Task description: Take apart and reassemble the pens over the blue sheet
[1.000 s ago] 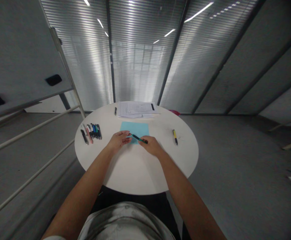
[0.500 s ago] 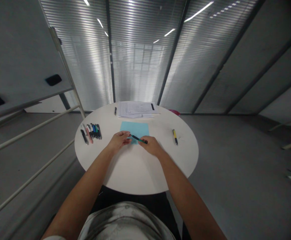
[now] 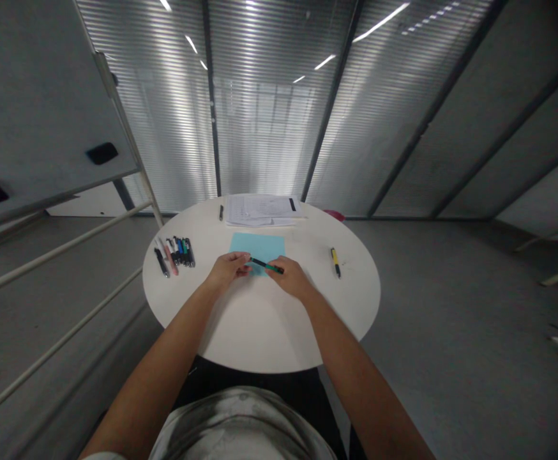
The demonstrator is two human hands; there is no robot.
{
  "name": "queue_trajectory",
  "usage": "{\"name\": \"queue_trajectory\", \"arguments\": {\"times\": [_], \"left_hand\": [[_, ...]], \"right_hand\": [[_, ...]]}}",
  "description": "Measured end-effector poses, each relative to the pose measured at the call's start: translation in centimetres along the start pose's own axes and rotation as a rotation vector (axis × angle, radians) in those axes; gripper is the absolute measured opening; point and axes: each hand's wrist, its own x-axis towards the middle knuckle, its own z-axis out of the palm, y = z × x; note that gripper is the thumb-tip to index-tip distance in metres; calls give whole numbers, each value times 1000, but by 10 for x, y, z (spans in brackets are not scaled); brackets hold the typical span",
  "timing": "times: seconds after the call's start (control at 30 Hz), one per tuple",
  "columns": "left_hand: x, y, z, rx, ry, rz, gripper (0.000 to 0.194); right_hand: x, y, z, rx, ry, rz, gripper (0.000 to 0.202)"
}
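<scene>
Right hand [image 3: 292,277] pinches the slim black-and-green pen [image 3: 264,264] by its green end, thumb and fingers closed on the barrel. Left hand [image 3: 228,268] has thumb and forefinger drawn together at the dark opposite end, other fingers loosely curled; whether they grip the tip or only meet it, cannot tell at this scale. Pen slants between the hands, above the light-blue rectangular sheet [image 3: 255,243]. Step in hand, as judged: two-handed handling of the pen at its dark end. Further work there would call for a steady barrel in the right hand and a fine, aligned left pinch. Sheet lies on the round white table [image 3: 260,338]. Leftward, a cluster of assorted pens [image 3: 179,252]; rightward, well apart, a yellow-and-black pen [image 3: 335,262]. Beyond the sheet, a stack of white printed papers [image 3: 260,211].
</scene>
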Motion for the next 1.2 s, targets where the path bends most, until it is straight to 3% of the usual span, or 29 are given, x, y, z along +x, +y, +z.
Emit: {"name": "queue_trajectory", "arguments": {"times": [0.3,0.7,0.9,1.03,1.2], "left_hand": [[1,-4,-2,56,-30,49,40],[-3,1,1,10,-70,73,41],[-3,0,2,-35,-82,82,40],[-2,-1,3,-40,-25,107,41],[-1,0,3,-20,15,118,42]], "right_hand": [[0,0,-1,35,31,-14,15],[2,1,4,136,67,-2,30],[2,-2,4,269,55,73,29],[2,0,10,405,112,156,29],[2,2,11,328,79,130,25]]}}
